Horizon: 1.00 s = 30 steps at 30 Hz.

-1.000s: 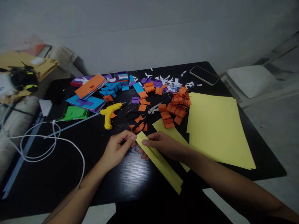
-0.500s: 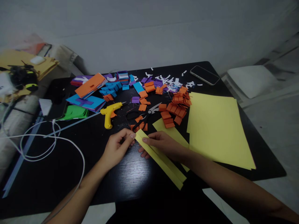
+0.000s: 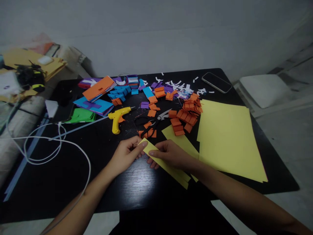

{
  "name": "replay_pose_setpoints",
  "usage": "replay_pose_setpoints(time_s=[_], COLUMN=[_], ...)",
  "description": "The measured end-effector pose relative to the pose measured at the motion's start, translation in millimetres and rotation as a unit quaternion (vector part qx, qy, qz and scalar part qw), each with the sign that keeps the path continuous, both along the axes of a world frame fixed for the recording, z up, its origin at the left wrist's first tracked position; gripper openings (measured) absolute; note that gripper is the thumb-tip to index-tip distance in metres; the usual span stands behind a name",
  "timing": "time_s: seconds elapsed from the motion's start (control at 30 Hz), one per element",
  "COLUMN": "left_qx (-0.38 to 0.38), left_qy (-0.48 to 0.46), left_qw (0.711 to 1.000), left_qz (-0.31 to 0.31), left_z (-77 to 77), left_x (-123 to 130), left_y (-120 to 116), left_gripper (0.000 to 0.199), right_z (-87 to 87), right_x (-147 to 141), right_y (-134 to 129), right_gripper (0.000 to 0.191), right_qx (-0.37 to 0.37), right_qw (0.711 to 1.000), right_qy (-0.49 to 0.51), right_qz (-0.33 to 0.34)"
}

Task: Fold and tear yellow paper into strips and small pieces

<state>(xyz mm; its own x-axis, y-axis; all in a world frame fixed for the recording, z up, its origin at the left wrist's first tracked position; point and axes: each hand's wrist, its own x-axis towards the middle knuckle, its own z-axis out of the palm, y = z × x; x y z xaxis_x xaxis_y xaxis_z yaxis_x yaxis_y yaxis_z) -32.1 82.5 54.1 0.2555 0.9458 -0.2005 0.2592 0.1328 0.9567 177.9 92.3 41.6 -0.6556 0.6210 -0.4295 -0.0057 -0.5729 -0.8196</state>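
Observation:
A folded yellow paper strip slants down to the right above the black table's front half. My left hand pinches its upper left end, thumb on top. My right hand grips it a little further along, thumb on top and fingers beneath. Behind my right hand lies another yellow piece. Large yellow sheets are stacked on the right. Black-handled scissors and small folded orange pieces lie just beyond my hands.
A yellow glue gun lies left of the scissors. Green paper, blue paper and an orange stack are at the back left. A phone lies at the back right. A white cable crosses my left forearm.
The strip's fold now looks closed at its upper end, with my left thumb laid further over it. The whole view has shifted slightly.

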Motion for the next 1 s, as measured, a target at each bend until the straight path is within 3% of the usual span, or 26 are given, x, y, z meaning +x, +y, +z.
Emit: replay_pose_setpoints(time_s=[0.13, 0.27, 0.43, 0.53, 0.63, 0.73, 0.8, 0.9, 1.0], left_qx=[-0.009, -0.02, -0.011, 0.019, 0.058, 0.071, 0.079, 0.131, 0.247], left_qy=[-0.003, -0.007, 0.03, 0.094, 0.186, 0.294, 0.357, 0.421, 0.432], left_qw=[1.0, 0.999, 0.996, 0.989, 0.972, 0.944, 0.92, 0.881, 0.851], left_qz=[0.004, 0.043, 0.088, 0.112, 0.132, 0.132, 0.138, 0.171, 0.169], left_z=[-0.1, -0.6, -3.8, -6.4, -7.2, -6.3, -6.5, -10.6, -18.2], left_x=[-0.6, -5.1, -9.6, -10.2, -9.7, -8.8, -7.9, -4.2, 4.3], left_y=[0.4, -2.9, -21.7, -37.8, -54.9, -71.0, -79.9, -88.8, -92.9], left_gripper=[0.042, 0.047, 0.051, 0.051, 0.048, 0.042, 0.037, 0.029, 0.027], right_z=[7.9, 18.6, 29.8, 32.2, 25.0, 9.7, -0.2, -9.8, -15.8], right_x=[4.0, 18.1, 42.1, 52.5, 55.0, 49.2, 42.9, 34.3, 30.1], right_y=[3.5, 8.6, 10.3, 7.1, -0.3, -13.1, -23.9, -39.2, -48.2], right_gripper=[0.046, 0.038, 0.028, 0.02, 0.008, 0.021, 0.017, 0.009, 0.01], right_qx=[0.011, 0.057, 0.136, 0.253, 0.426, 0.573, 0.653, 0.698, 0.713], right_qw=[0.999, 0.991, 0.962, 0.913, 0.831, 0.75, 0.705, 0.677, 0.663], right_qy=[-0.022, -0.081, -0.19, -0.286, -0.339, -0.328, -0.278, -0.231, -0.226], right_qz=[0.021, 0.084, 0.141, 0.143, 0.114, 0.039, 0.008, 0.003, 0.028])
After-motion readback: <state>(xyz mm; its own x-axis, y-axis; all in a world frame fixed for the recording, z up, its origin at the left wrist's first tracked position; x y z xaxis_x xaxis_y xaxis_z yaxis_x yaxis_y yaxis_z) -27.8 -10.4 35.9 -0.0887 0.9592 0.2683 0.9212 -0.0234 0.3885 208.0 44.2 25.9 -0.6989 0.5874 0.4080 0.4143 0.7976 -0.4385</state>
